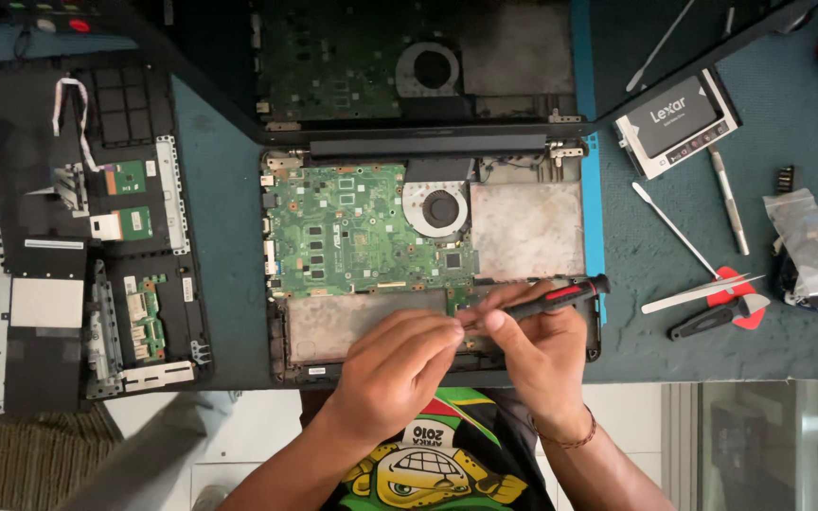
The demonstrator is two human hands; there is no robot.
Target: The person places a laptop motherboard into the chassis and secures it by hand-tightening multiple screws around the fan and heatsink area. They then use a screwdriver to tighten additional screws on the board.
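Head view: the right hand (540,355) grips a black-and-red screwdriver (560,296), closed around its handle, over the near edge of the opened laptop base (527,230). The left hand (395,369) pinches at the screwdriver's tip with its fingers together. The green mainboard (352,232) fills the base's left half, beside the fan (439,208).

A detached black laptop palm-rest cover (68,237) lies left of the work on the teal mat (788,312), while a silver drive caddy (679,121), thin metal pry tools (702,284) and a clear plastic bag (811,246) sit at right.
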